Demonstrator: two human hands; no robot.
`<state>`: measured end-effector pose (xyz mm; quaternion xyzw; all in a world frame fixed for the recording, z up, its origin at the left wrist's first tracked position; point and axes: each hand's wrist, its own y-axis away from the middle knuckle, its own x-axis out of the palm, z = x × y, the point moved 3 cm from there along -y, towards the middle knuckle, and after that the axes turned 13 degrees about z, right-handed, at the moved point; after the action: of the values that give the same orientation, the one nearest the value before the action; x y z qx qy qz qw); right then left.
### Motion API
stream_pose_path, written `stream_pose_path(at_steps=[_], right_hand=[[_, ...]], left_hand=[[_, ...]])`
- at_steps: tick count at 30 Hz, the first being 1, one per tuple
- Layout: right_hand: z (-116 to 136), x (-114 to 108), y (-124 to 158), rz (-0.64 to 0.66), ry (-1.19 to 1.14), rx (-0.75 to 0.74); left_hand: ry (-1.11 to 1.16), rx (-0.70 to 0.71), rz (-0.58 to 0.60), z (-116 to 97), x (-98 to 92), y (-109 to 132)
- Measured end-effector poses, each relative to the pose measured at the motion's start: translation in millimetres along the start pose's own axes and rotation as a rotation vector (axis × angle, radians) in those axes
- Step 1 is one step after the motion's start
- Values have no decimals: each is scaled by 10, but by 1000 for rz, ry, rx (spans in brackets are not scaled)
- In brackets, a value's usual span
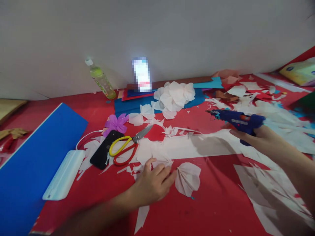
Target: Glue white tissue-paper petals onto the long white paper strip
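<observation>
My right hand (262, 139) is closed around the grip of a blue hot glue gun (236, 121), held low over the red table covering (211, 206) with its nozzle pointing left, towards the middle of the mess. My left hand (154, 182) lies loosely on the table, fingers half curled and gripping nothing; its fingertips touch the edge of a white fan-folded paper petal (188, 178), which lies flat just to the right of them. White paper scraps are scattered all round both hands (quite a lot of them). Just beyond my left hand lie scissors with yellow and red handles (126, 147), resting partly on a black phone (103, 154). A white power bank (65, 173) sits left of that, beside a large blue sheet (31, 164). Farther back are a purple paper flower (115, 124) and a heap of white paper flowers (174, 95) on blue paper.
</observation>
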<state>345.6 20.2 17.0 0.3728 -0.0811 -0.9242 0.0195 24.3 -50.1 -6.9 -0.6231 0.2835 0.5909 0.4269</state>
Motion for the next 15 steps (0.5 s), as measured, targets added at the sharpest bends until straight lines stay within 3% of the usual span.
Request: stream_pose_path(at_steps=[7, 10, 15], right_hand=[[354, 326, 267, 206, -83, -105], [462, 574, 337, 442, -59, -147], [608, 828, 356, 791, -204, -357]], left_hand=[[7, -161, 1, 219, -63, 137], [33, -175, 31, 238, -43, 180], [90, -145, 61, 234, 15, 197]])
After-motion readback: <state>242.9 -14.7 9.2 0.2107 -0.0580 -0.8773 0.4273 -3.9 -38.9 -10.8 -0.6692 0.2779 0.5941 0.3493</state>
